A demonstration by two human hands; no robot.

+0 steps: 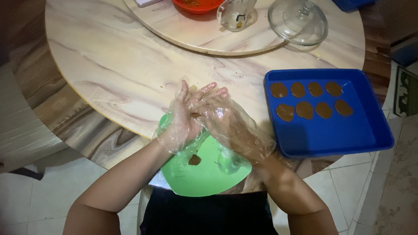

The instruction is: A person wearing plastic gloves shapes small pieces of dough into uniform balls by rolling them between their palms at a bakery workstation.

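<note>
Dough (194, 115), a small brown bit, is pressed between the two gloved palms and shows only as a dark sliver where they meet. Both hands wear loose clear plastic gloves. Left hand (180, 119) stands on edge with fingers pointing up and away; right hand (222, 116) lies across it from the right, fingers angled toward the upper left, so the two are clamped together on the dough. How the piece is shaped or which way its long axis runs cannot be told, since the palms hide it. They hover just above the far edge of a green plate (204, 174) at the near rim of the round marble counter (122, 65). One more brown lump (194, 160) lies on the plate, below the left wrist. To the right, near the right forearm, sits a blue tray (370, 130) holding eight flattened brown ovals (305, 109) in two rows of four; the right hand is the nearer one to it. Farther back, a turntable (196, 37) carries a glass lid (298, 19) and a red bowl (196, 5).
</note>
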